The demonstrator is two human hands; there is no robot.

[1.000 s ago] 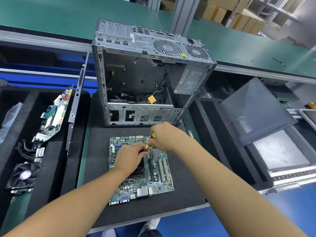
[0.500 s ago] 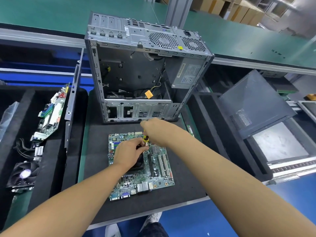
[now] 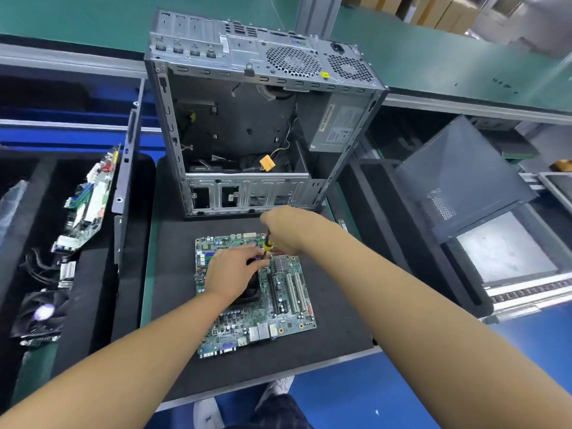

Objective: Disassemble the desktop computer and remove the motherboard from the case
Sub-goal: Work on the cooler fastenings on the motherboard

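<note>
A green motherboard (image 3: 278, 314) lies flat on the black mat (image 3: 334, 323) in front of the grey computer case (image 3: 253, 125), which stands open with loose cables inside. My right hand (image 3: 286, 229) grips a yellow-handled screwdriver (image 3: 267, 244) held upright over the board's upper middle. My left hand (image 3: 230, 274) rests on the black cooler (image 3: 247, 297) on the board, its fingertips pinching at the screwdriver's tip.
A second board (image 3: 89, 199), cables and a black fan (image 3: 40, 314) lie in the foam tray at left. A metal bracket (image 3: 125, 168) leans beside the case. The case side panel (image 3: 461, 178) rests tilted at right. A green bench runs behind.
Both hands stay over the motherboard's cooler. My right hand with the screwdriver has shifted a little toward the case; the view has moved slightly.
</note>
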